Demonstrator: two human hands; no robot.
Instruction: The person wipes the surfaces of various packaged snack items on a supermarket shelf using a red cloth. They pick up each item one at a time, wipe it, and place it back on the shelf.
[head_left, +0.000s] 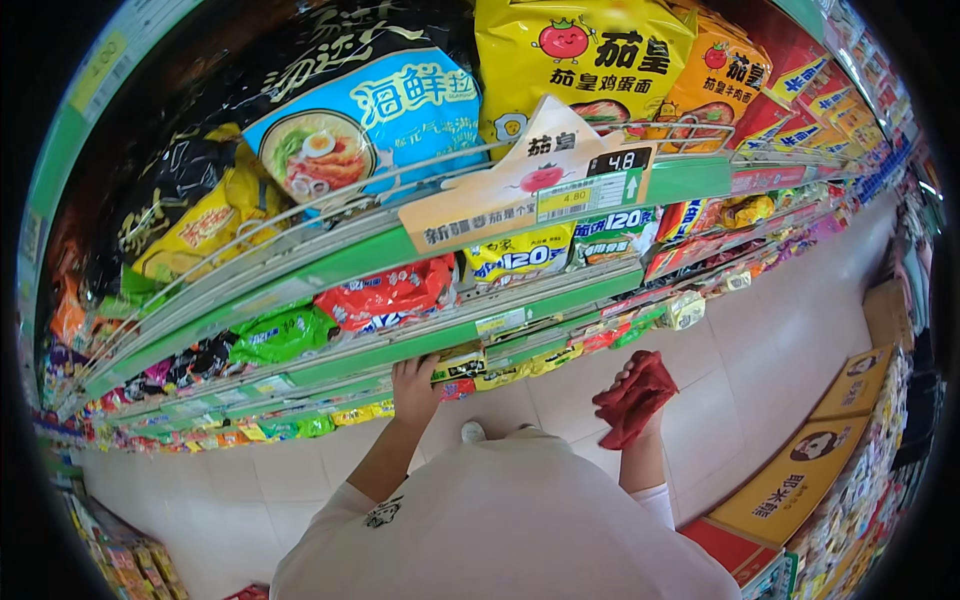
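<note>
My right hand (651, 426) holds a crumpled dark red cloth (636, 397) above the floor, out in front of the shelving. The cloth covers most of its fingers. My left hand (417, 391) is at a lower shelf, its fingers over the green shelf edge (352, 382). Close beside those fingers lies a dark and yellow packet (459, 364), which sticks out past the edge. The fingertips are partly hidden, so whether they grip the packet or just rest there is unclear.
Large instant-noodle bags, black and blue (360, 127) and yellow (585, 60), stand behind a wire rail (315, 206) on the upper shelf. A star-topped price sign (532, 187) juts from its front. Smaller noodle packets (386, 292) fill the shelf below. Yellow display boxes (787, 480) line the right side.
</note>
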